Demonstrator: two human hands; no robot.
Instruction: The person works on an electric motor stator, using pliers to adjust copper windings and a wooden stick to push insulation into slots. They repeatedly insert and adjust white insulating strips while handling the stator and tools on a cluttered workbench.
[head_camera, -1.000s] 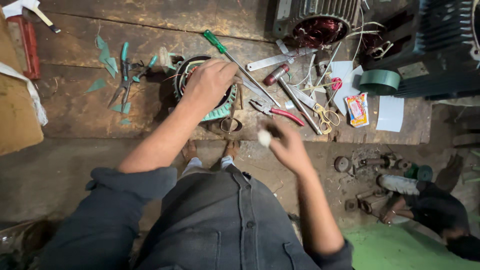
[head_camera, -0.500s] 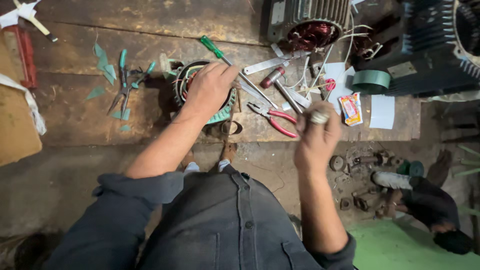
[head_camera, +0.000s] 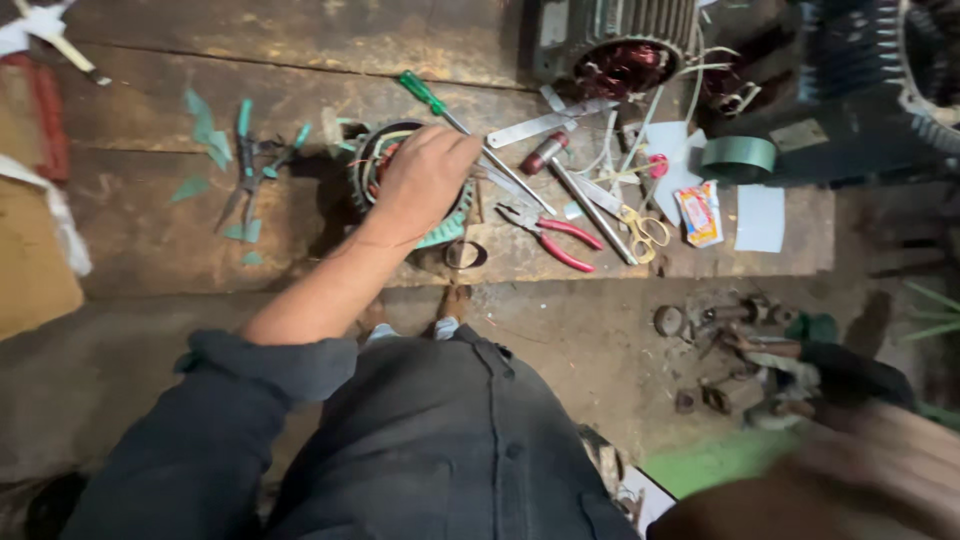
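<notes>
Head view: left hand (head_camera: 420, 185) still flat on stator (head_camera: 440, 232), fingers spread; right hand (head_camera: 880, 470) withdrawn from pliers (head_camera: 550, 235), blurred, grip indeterminable.

Motor repair workshop. A worn wooden bench (head_camera: 300, 70) carried a stator (head_camera: 372, 170) with copper windings near its front edge. Hand tools lay scattered toward the right end: screwdriver (head_camera: 425, 95), pliers (head_camera: 555, 235), scissors (head_camera: 645, 230), tape roll (head_camera: 738, 158). A finned motor housing (head_camera: 610, 30) with exposed windings sat at the back edge. Rusty metal parts (head_camera: 730, 320) lay on the dirty concrete floor (head_camera: 580, 340) below.
</notes>
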